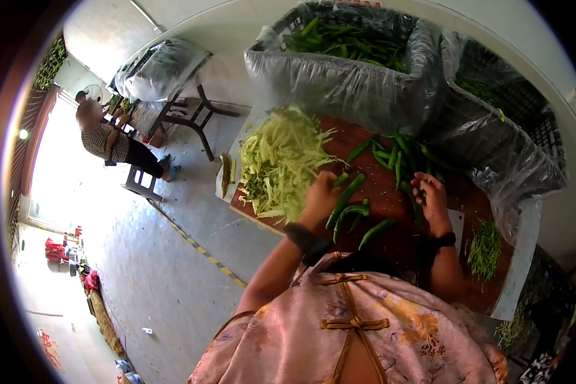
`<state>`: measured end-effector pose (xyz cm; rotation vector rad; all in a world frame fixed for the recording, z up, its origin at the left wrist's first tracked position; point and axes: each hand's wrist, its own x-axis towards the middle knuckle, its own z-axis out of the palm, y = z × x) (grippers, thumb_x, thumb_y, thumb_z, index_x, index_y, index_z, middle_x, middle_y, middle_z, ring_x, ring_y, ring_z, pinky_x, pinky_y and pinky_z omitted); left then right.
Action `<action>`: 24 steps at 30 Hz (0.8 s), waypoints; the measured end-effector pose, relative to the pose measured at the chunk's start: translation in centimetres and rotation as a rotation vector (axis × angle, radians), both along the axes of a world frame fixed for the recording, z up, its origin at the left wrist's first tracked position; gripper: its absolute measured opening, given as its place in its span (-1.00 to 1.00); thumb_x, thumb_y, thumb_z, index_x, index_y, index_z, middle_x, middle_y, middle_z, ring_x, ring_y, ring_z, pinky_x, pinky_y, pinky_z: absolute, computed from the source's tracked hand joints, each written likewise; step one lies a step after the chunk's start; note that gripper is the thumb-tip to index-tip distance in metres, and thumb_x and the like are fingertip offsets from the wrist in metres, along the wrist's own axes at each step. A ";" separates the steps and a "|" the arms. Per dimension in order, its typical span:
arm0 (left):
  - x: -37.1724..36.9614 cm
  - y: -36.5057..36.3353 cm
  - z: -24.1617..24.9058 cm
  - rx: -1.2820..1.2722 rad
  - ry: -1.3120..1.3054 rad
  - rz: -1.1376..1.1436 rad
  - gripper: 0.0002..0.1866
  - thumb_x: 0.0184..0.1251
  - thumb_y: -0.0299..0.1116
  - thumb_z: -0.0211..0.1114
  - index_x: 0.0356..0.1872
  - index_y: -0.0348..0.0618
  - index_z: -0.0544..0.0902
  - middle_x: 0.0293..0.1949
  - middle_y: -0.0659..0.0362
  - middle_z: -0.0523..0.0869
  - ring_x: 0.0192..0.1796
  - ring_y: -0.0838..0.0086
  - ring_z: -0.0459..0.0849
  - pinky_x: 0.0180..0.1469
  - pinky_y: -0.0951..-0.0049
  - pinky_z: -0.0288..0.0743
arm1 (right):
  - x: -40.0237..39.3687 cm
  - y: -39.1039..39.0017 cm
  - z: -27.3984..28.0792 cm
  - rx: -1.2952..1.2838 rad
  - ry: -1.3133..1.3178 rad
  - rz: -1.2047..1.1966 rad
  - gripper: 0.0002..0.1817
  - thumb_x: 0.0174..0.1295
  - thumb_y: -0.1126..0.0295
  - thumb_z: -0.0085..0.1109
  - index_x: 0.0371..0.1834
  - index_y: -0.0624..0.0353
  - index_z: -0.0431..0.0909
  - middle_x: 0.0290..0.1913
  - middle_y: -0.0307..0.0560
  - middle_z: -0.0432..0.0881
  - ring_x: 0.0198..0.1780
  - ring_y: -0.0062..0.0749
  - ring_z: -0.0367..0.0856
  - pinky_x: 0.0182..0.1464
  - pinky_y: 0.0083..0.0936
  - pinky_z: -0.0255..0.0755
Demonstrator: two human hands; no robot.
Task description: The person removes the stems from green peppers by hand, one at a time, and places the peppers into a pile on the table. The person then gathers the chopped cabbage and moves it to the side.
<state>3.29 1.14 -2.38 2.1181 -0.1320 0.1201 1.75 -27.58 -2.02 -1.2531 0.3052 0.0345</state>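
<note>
My left hand (pixel 321 200) is closed on a green chili pepper (pixel 340 180), whose end sticks out past the fingers. Several long chilies (pixel 377 234) lie on the brown tabletop (pixel 397 208) between my hands. To the right, my right hand (pixel 432 197) has its fingers curled together in a pinch; what they hold, if anything, is too small to make out. Just beyond that hand is a heap of whole green chilies (pixel 398 155). Left of my left hand rises a big mound of pale yellow-green shreds (pixel 280 163).
Plastic-lined crates (pixel 345 83) of green chilies stand at the table's back, another crate (pixel 493 128) to the right. Green stems (pixel 485 251) lie at the right edge. Across the floor, a person (pixel 109 137) sits by another table with a plastic-covered crate (pixel 160 70).
</note>
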 end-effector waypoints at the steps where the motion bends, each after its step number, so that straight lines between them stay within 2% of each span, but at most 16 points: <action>1: -0.1 0.0 -0.4 0.050 -0.027 0.014 -0.75 0.02 -0.47 0.30 -0.24 -0.21 0.52 -0.27 0.00 0.62 -0.20 0.13 0.60 -0.15 0.29 0.46 | -0.1 -0.6 -0.6 -0.002 -0.001 -0.004 -0.76 0.32 0.45 -0.11 -0.05 0.26 0.51 -0.39 -0.23 0.55 -0.50 -0.62 0.41 -0.57 -0.65 0.19; 3: 0.3 0.3 -2.5 0.099 -0.053 0.025 -0.72 0.01 -0.46 0.29 -0.20 -0.20 0.53 -0.23 -0.03 0.62 -0.15 0.07 0.59 -0.11 0.24 0.47 | -0.3 -1.4 -2.0 -0.367 0.180 0.036 -0.75 0.31 0.45 -0.09 -0.05 0.29 0.53 -0.42 -0.21 0.55 -0.51 -0.64 0.40 -0.57 -0.62 0.19; 4: 1.1 0.8 -5.1 0.177 -0.099 -0.075 -0.71 0.02 -0.44 0.29 -0.17 -0.18 0.55 -0.20 -0.04 0.62 -0.12 0.06 0.59 -0.08 0.22 0.47 | -0.3 -1.8 -3.2 -0.367 0.180 0.033 -0.75 0.31 0.45 -0.09 -0.05 0.29 0.53 -0.42 -0.21 0.55 -0.51 -0.64 0.40 -0.57 -0.62 0.19; 5: 1.5 1.0 -6.5 0.256 -0.146 -0.175 -0.69 0.02 -0.42 0.29 -0.15 -0.17 0.57 -0.17 -0.05 0.62 -0.08 0.05 0.58 -0.05 0.21 0.47 | -0.2 -2.1 -4.5 -0.657 0.185 0.073 -0.73 0.30 0.41 -0.05 -0.05 0.30 0.54 -0.39 -0.14 0.59 -0.48 -0.56 0.47 -0.53 -0.56 0.27; 6: 1.2 0.7 -5.9 0.256 -0.146 -0.178 -0.69 0.02 -0.42 0.29 -0.15 -0.17 0.57 -0.17 -0.05 0.62 -0.08 0.05 0.58 -0.05 0.21 0.47 | -0.3 -1.9 -4.4 -0.947 0.188 0.114 -0.72 0.29 0.38 -0.02 -0.05 0.31 0.55 -0.36 -0.07 0.62 -0.45 -0.48 0.53 -0.48 -0.50 0.35; 7: 0.6 0.4 -5.5 0.224 -0.113 -0.244 -0.71 0.03 -0.41 0.28 -0.15 -0.18 0.59 -0.17 -0.04 0.63 -0.08 0.07 0.59 -0.04 0.23 0.47 | -0.5 -1.7 -4.4 -0.946 0.189 0.113 -0.72 0.29 0.38 -0.02 -0.05 0.31 0.55 -0.36 -0.07 0.62 -0.45 -0.48 0.53 -0.48 -0.50 0.35; 9: 0.0 -0.4 -4.0 0.194 -0.077 -0.312 -0.71 0.05 -0.39 0.28 -0.15 -0.18 0.61 -0.17 -0.04 0.64 -0.08 0.09 0.61 -0.04 0.26 0.48 | -0.9 -0.8 -4.0 -1.206 0.091 0.058 -0.69 0.23 0.30 0.09 -0.08 0.31 0.57 -0.26 0.10 0.65 -0.31 -0.21 0.63 -0.30 -0.35 0.47; 10: -0.2 -0.9 -3.2 0.093 0.070 -0.395 -0.74 0.06 -0.39 0.27 -0.18 -0.20 0.62 -0.19 -0.02 0.65 -0.09 0.12 0.62 -0.05 0.29 0.48 | -1.0 -0.7 -4.0 -1.204 0.094 0.058 -0.69 0.23 0.30 0.09 -0.08 0.31 0.57 -0.26 0.10 0.65 -0.31 -0.21 0.63 -0.30 -0.35 0.47; 11: -0.4 -1.3 -2.4 -0.009 0.217 -0.475 -0.76 0.08 -0.40 0.26 -0.20 -0.22 0.63 -0.20 -0.01 0.67 -0.11 0.15 0.64 -0.06 0.32 0.49 | -1.0 -0.5 -3.9 -1.237 0.050 0.059 -0.67 0.20 0.29 0.14 -0.09 0.32 0.57 -0.24 0.14 0.65 -0.24 -0.12 0.63 -0.23 -0.31 0.48; 12: -0.6 -1.6 -2.2 -0.009 0.218 -0.476 -0.76 0.08 -0.40 0.26 -0.20 -0.22 0.63 -0.20 -0.01 0.67 -0.11 0.15 0.64 -0.06 0.32 0.49 | -1.0 -0.4 -3.8 -1.271 0.005 0.059 -0.65 0.17 0.27 0.19 -0.10 0.32 0.57 -0.21 0.18 0.65 -0.18 -0.03 0.62 -0.15 -0.27 0.48; 16: -0.9 -2.4 -2.1 -0.001 0.236 -0.522 -0.76 0.11 -0.41 0.25 -0.18 -0.23 0.63 -0.26 0.01 0.69 -0.16 0.22 0.67 -0.08 0.35 0.50 | -0.8 0.2 -2.8 -1.425 0.061 0.121 -0.64 0.09 0.29 0.26 -0.11 0.31 0.58 -0.21 0.15 0.65 -0.18 -0.06 0.63 -0.15 -0.31 0.49; 18: -0.9 -2.4 -1.8 -0.001 0.217 -0.508 -0.76 0.11 -0.41 0.24 -0.18 -0.23 0.63 -0.27 0.01 0.69 -0.17 0.24 0.67 -0.08 0.36 0.50 | -0.6 0.2 -1.7 -1.349 0.160 0.267 -0.60 0.03 0.29 0.32 -0.10 0.32 0.57 -0.17 0.15 0.64 -0.14 -0.12 0.63 -0.13 -0.35 0.49; 19: -0.8 -2.4 -1.4 -0.031 0.247 -0.493 -0.77 0.12 -0.41 0.25 -0.18 -0.24 0.63 -0.27 0.01 0.69 -0.18 0.27 0.67 -0.09 0.38 0.50 | -0.7 0.3 -1.4 -1.351 0.156 0.268 -0.60 0.03 0.29 0.32 -0.10 0.32 0.57 -0.17 0.15 0.64 -0.14 -0.12 0.63 -0.13 -0.35 0.49; 21: -0.7 -2.5 -0.7 -0.062 0.279 -0.475 -0.77 0.13 -0.40 0.26 -0.18 -0.24 0.63 -0.27 0.01 0.69 -0.18 0.29 0.68 -0.09 0.40 0.49 | -1.3 0.5 -1.0 -1.037 -0.013 0.267 -0.57 -0.02 0.27 0.37 -0.12 0.32 0.57 -0.22 0.09 0.66 -0.19 -0.22 0.64 -0.17 -0.39 0.48; 22: -0.5 -2.8 -0.4 -0.100 0.231 -0.478 -0.76 0.16 -0.39 0.26 -0.17 -0.25 0.62 -0.25 0.02 0.69 -0.17 0.32 0.67 -0.09 0.41 0.49 | -1.4 0.9 -0.9 -1.036 -0.011 0.269 -0.57 -0.02 0.27 0.37 -0.12 0.32 0.57 -0.22 0.09 0.66 -0.19 -0.22 0.64 -0.17 -0.39 0.48; 24: -0.7 -3.7 0.2 -0.137 0.184 -0.481 -0.76 0.18 -0.39 0.26 -0.15 -0.26 0.62 -0.23 0.03 0.68 -0.15 0.34 0.66 -0.09 0.42 0.49 | -1.5 2.4 -0.5 -0.849 -0.143 0.264 -0.60 -0.01 0.26 0.36 -0.17 0.33 0.58 -0.24 0.06 0.67 -0.20 -0.29 0.65 -0.14 -0.43 0.46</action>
